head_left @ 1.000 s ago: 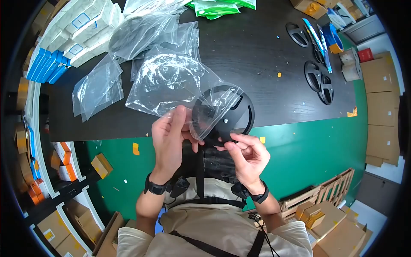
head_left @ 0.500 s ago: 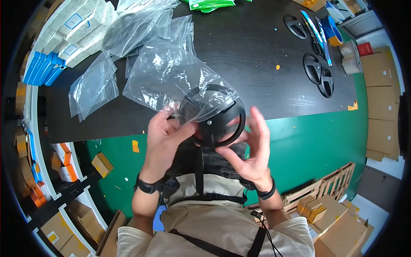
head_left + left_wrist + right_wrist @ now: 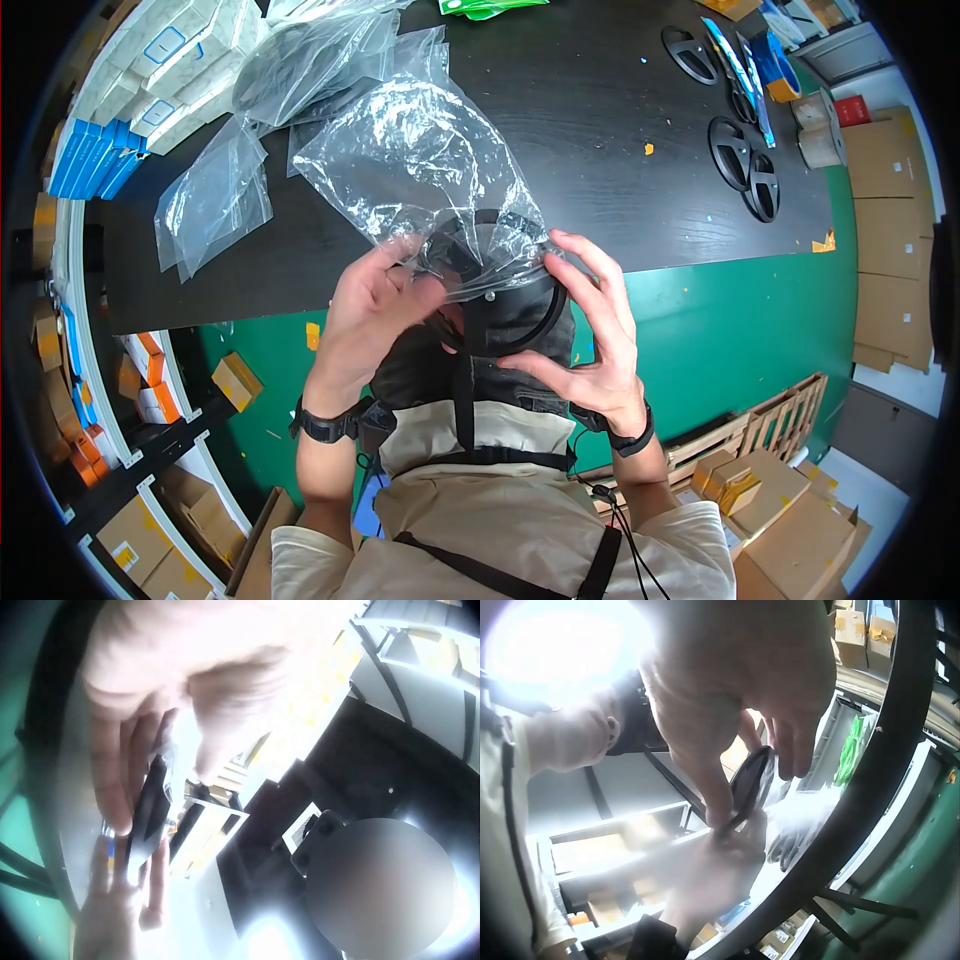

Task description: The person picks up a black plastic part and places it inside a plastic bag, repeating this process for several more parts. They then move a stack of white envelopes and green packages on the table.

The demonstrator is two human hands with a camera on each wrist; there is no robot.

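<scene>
A black round disc with cutouts and a small silver screw is held over the lap, in front of the table edge. A clear plastic bag covers its far part, its mouth lying across the disc's middle. My left hand grips the disc and the bag's edge at the left side, thumb on top. On the right, my right hand holds the disc by its rim, thumb at the near edge and fingertips at the bag's edge. The disc shows edge-on between the hands in the right wrist view.
More clear bags lie on the dark table at the left, beside white boxes and blue boxes. Several black discs and a tape roll are at the right. Green packets lie at the far edge.
The disc has turned and shifted slightly left. My right hand has moved from its near edge to the right rim, fingers now up at the bag's mouth. The bag lies more squarely over the disc.
</scene>
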